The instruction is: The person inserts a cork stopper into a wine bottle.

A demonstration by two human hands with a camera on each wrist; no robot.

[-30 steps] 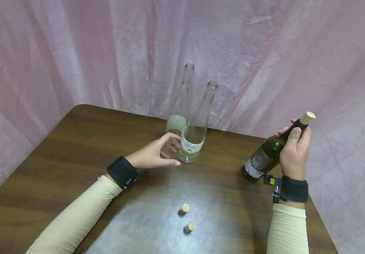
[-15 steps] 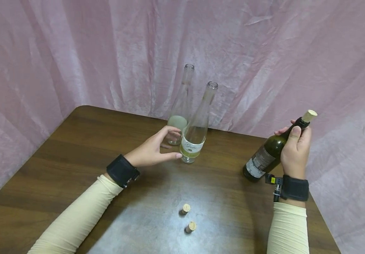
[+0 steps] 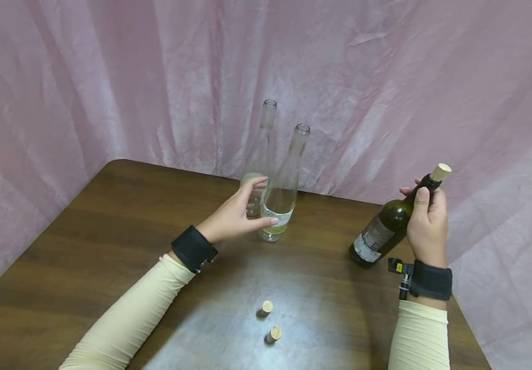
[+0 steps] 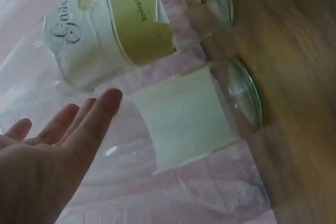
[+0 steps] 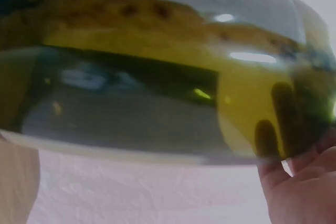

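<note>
Two clear, long-necked glass bottles, the nearer with a white-and-gold paper label [image 3: 289,185] and the farther with a pale one [image 3: 258,154], stand uncorked at the far edge of the brown wooden surface [image 3: 122,231]. The left hand [image 3: 235,216], thumb and fingers parted, reaches around the nearer bottle, its thumb before the label; whether it touches the glass cannot be told. Near the right edge, the right hand [image 3: 426,226] grips the neck of a dark green glass wine bottle [image 3: 392,218], tilted, a pale cylindrical cork [image 3: 440,172] in its mouth. Two small tan corks [image 3: 267,308] [image 3: 274,334] stand close together, well in from the far edge. Pink draped fabric [image 3: 154,82] hangs behind.
</note>
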